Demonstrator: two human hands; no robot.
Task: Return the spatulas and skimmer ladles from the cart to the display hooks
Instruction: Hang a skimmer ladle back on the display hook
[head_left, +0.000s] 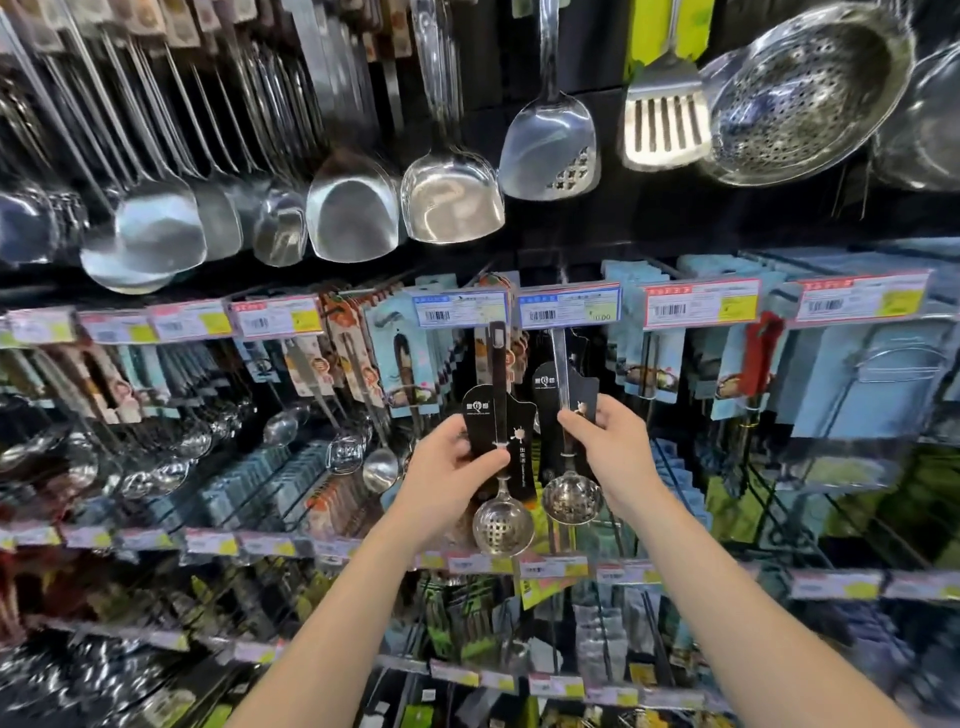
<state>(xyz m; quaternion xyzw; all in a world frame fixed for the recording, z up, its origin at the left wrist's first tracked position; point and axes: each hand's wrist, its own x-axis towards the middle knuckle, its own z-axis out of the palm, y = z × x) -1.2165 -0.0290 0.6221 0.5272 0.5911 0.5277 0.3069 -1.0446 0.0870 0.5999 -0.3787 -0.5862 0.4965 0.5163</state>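
Head view: both hands are up at the middle row of the display rack (753, 218), one skimmer ladle in each.

- Left hand (447, 467): fingers curled round the black card of the left skimmer ladle (503, 525), thumb across the front. Ladle is upright with the perforated bowl down. Its handle top sits just below a blue price tag (460, 309). Can't tell whether it's on a hook.
- Right hand (605, 441): fingers and thumb pinch the card edge of the right skimmer ladle (571, 496), bowl down. Its handle runs up behind the next blue price tag (569, 306); the hook itself is hidden.
- The ladles are side by side, bowls just beside each other and not touching.

Top row: steel spatulas (452, 200) hang blade down, with a slotted spatula (666, 124) further right and a perforated colander (805, 93) at the upper right corner. Carded utensils hang either side of the hands. Lower rows are too blurred to read.
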